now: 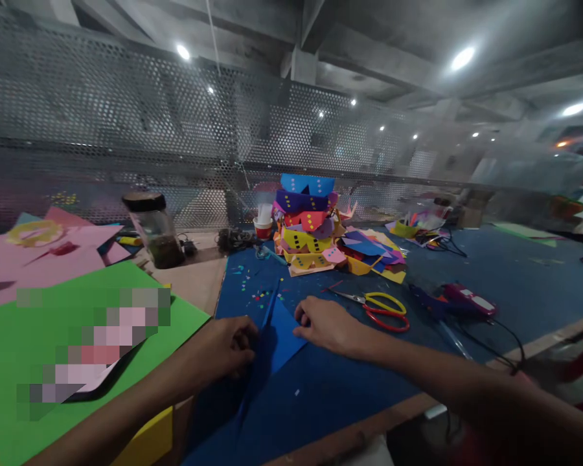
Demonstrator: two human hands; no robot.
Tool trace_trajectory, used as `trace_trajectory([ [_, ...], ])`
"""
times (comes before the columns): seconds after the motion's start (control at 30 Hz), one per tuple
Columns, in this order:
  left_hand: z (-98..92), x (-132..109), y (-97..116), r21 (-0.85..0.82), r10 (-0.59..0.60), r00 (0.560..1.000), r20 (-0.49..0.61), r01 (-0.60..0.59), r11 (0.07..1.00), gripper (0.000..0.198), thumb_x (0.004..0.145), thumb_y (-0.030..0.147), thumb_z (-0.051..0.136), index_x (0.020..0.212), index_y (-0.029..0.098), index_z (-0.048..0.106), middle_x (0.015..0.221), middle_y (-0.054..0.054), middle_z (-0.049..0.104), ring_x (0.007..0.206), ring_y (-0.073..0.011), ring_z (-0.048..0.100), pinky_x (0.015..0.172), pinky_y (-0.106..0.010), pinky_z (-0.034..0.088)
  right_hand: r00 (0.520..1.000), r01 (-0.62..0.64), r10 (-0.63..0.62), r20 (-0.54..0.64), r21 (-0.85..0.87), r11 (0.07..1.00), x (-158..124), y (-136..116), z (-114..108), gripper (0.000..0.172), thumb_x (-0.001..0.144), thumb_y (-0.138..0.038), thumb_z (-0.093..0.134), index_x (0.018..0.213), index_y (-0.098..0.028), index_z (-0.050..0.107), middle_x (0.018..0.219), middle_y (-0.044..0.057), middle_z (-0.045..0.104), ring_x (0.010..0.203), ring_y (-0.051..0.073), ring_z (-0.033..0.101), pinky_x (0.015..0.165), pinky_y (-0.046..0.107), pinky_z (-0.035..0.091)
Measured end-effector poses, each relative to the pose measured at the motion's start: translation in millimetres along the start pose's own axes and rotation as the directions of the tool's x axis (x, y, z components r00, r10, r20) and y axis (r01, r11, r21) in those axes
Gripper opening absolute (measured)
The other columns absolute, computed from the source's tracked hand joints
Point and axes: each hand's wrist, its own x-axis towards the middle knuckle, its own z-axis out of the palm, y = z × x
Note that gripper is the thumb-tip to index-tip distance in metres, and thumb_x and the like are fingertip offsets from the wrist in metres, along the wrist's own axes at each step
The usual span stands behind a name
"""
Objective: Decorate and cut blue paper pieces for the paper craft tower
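A blue sheet of paper (279,336), partly folded with a raised crease, lies on the blue table cover (466,272) in front of me. My left hand (228,346) is closed in a loose fist, pinching the paper's left edge. My right hand (328,323) rests knuckles up on the paper's right side, fingers curled down and pressing it. Just right of that hand lie two pairs of scissors, one with yellow handles (381,301) and one with red handles (386,318).
A stack of folded coloured paper shapes (315,223) stands at the middle back. Green (58,323) and pink sheets (43,259) cover the left side, with a jar (155,230) behind. A glue gun (459,299) with a cable lies right. A perforated metal screen (126,129) closes the back.
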Motion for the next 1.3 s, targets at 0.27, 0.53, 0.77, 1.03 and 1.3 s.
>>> trace_trajectory([
  [0.27,1.5,-3.3,-0.2,-0.093,0.0,0.999,0.034,0.004,0.996,0.027,0.069,0.032,0.065,0.092,0.018,0.066,0.068,0.001,0.072,0.065,-0.022,0.073,0.06,-0.031,0.056,0.998,-0.053,0.05,0.041,0.077,0.996,24.6,-2.6,10.6,0.019,0.082,-0.025,0.075,0.1,-0.021,0.074,0.091,0.001,0.077,0.083,0.018,0.071,0.066,0.024,0.043],
  [0.53,-14.5,-12.7,-2.5,0.082,0.036,0.988,-0.148,-0.024,0.996,0.019,0.078,0.037,0.06,0.088,0.022,0.065,0.069,0.0,0.07,0.065,-0.0232,0.07,0.063,-0.034,0.053,0.999,0.039,-0.04,0.008,0.132,0.99,44.5,-8.1,4.6,0.017,0.089,-0.016,0.066,0.105,-0.021,0.07,0.102,0.004,0.077,0.096,0.02,0.07,0.075,0.027,0.044],
  [0.77,-31.1,-2.5,-24.6,0.469,0.365,0.847,-0.386,-0.161,0.869,0.032,0.081,0.039,0.069,0.11,0.025,0.074,0.116,-0.007,0.074,0.114,-0.0319,0.063,0.102,-0.046,0.046,0.988,0.152,-0.15,-0.024,0.173,0.973,63.5,-3.5,7.2,0.015,0.09,-0.012,0.067,0.101,-0.022,0.072,0.102,0.002,0.078,0.097,0.018,0.07,0.078,0.026,0.045],
  [1.03,-17.0,4.4,-35.0,0.505,0.258,0.892,-0.371,-0.039,0.862,0.019,0.086,0.03,0.067,0.103,0.027,0.073,0.111,-0.005,0.076,0.109,-0.0292,0.066,0.095,-0.04,0.045,0.965,0.26,-0.252,-0.073,0.125,0.958,69.4,-4.8,14.1,0.011,0.092,-0.014,0.07,0.098,-0.021,0.076,0.104,0.002,0.076,0.102,0.019,0.068,0.087,0.029,0.044],
  [1.3,-15.8,-2.9,-26.9,0.47,0.2,0.937,-0.285,-0.045,0.882,0.011,0.086,0.023,0.06,0.084,0.024,0.071,0.09,-0.004,0.073,0.094,-0.0267,0.066,0.08,-0.035,0.044,0.943,0.262,-0.269,-0.195,-0.064,0.963,31.6,-18.7,-5.7,0.007,0.098,-0.02,0.069,0.101,-0.02,0.076,0.108,0.006,0.073,0.109,0.023,0.063,0.092,0.035,0.04],
])
